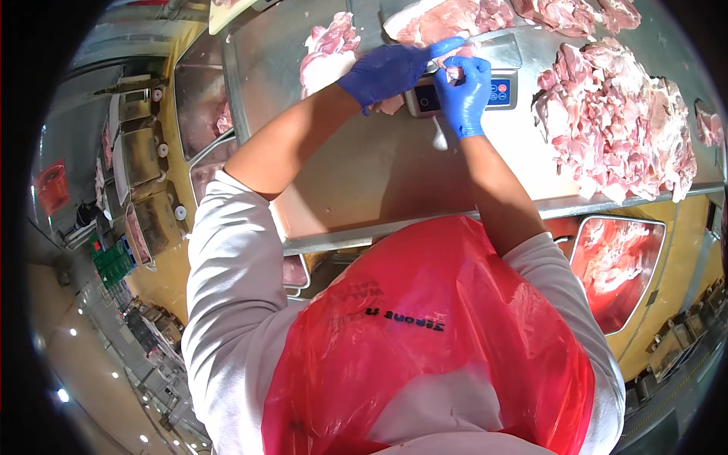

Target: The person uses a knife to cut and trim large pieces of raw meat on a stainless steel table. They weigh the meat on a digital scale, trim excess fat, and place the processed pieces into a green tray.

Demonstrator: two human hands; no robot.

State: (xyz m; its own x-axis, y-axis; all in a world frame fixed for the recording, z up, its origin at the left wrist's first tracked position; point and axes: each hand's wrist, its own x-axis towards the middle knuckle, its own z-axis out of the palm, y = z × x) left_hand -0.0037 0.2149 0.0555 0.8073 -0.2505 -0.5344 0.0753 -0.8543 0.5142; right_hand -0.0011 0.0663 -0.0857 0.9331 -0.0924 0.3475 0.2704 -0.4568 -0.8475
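Both my hands wear blue gloves and meet over a small digital scale (504,89) on the metal table. A pink piece of raw meat (455,70) is between them. My left hand (390,72) reaches in from the left, one finger stretched along the meat and the others curled underneath, partly hidden. My right hand (464,95) pinches the same piece with bent fingers just above the scale's front panel. Below my left hand, the edge of another bit of meat (390,105) shows; whether it is part of the same piece I cannot tell.
A large heap of cut meat (599,114) lies on the table's right. More cuts (447,21) lie behind the scale, and a fatty cut (330,57) is at left. Below the table's front edge, a metal tub (618,265) holds meat. Another metal bin (201,98) stands left.
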